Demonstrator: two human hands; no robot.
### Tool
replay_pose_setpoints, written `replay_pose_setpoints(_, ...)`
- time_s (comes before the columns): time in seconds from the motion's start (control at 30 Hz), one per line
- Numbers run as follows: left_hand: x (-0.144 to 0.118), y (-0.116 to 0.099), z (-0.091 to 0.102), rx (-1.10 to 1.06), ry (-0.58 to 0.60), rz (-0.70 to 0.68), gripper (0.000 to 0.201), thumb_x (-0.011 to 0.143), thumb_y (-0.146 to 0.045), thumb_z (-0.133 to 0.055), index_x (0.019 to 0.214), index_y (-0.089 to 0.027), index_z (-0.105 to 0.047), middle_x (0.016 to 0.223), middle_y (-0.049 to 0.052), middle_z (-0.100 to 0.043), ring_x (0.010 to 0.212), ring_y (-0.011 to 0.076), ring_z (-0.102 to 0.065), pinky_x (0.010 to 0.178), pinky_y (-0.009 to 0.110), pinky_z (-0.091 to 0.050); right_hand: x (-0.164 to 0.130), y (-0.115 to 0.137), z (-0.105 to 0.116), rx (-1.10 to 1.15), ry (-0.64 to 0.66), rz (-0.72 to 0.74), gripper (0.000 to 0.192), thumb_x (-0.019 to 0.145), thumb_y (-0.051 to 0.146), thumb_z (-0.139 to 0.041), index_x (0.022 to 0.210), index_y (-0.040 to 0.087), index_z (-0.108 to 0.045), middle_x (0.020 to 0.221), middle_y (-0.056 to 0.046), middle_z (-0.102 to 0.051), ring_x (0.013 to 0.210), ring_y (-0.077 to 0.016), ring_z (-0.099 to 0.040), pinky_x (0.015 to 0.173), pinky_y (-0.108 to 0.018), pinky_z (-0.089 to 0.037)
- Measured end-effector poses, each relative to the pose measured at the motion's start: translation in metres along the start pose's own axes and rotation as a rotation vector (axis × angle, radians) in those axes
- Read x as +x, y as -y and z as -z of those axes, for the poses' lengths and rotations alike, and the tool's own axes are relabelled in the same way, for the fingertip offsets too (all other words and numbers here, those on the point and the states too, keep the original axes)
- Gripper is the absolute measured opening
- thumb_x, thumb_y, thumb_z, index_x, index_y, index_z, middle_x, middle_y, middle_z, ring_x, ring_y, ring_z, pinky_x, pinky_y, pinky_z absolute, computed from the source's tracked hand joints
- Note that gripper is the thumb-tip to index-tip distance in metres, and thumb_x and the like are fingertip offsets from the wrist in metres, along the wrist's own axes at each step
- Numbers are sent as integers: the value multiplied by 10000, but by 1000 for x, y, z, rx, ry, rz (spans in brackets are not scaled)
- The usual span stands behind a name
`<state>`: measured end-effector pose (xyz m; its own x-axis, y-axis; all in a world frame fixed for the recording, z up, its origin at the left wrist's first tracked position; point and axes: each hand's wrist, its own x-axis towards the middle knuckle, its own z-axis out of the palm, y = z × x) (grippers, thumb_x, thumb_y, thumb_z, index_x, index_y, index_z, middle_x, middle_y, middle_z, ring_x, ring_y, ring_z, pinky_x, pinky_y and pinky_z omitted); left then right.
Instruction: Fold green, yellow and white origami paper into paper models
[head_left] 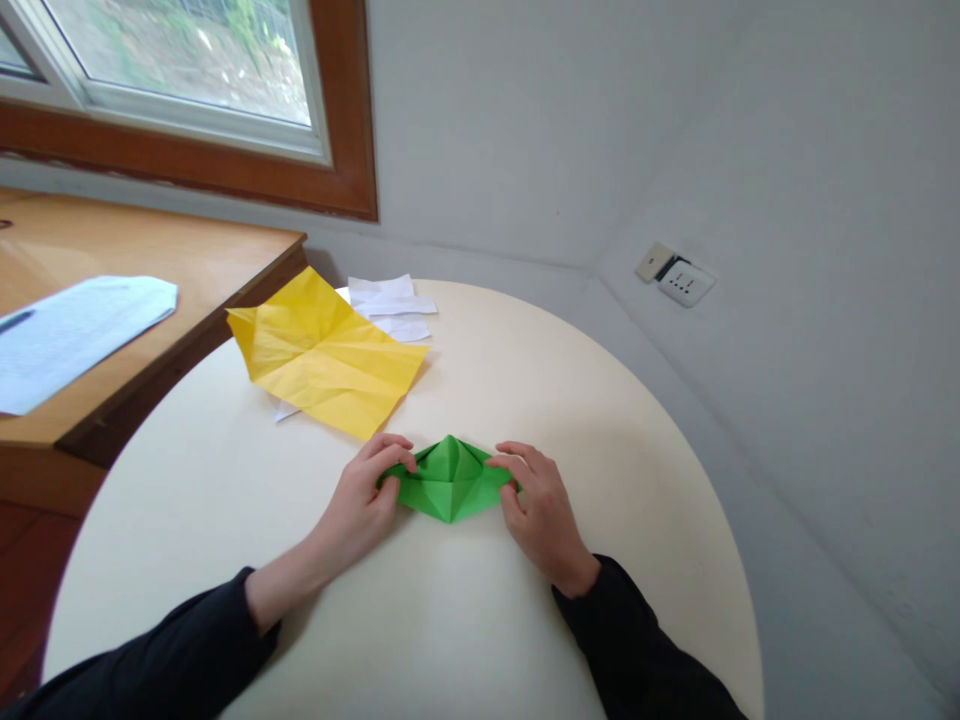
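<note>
A folded green paper boat [452, 490] is near the middle of the round white table [465, 620], its peak pointing up between two spread sides. My left hand [373, 492] pinches its left end between thumb and fingers. At the opposite end, my right hand [536, 505] grips the paper in the same way. Both tips of the boat are partly hidden by my fingers.
A creased yellow paper sheet [330, 355] lies beyond my left hand, over some white paper strips [390, 300]. To the left, a wooden desk [217, 245] holds a white sheet [90, 330] and a pen [16, 321]. A wall socket [685, 283] is at the right.
</note>
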<state>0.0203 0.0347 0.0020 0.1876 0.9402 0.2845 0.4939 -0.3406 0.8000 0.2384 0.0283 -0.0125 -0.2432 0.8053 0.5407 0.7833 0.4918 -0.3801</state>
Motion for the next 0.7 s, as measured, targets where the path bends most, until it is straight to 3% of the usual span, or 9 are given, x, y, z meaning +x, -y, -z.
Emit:
replay_pose_setpoints(0.37,3,1,-2,11,37,4,200,697,-98,-372,792,-187,-525,801,28,-564,778,167,-535,695,280,-447,0,-1,-3,-73,-2,17,363,723,16,-400,970,176,-612,1010,-92,-635,960,-215,-574,822,-374,-417)
replay_pose_setpoints(0.7,-4,1,-7,3,151,-141,330,722,-48,-356,953,-189,-544,929,67,-585,865,178,-552,767,307,-460,5,28,-3,-322,52,-1,274,792,124,-515,1041,198,-602,1247,-146,-543,1172,-305,-456,1025,-561,-123)
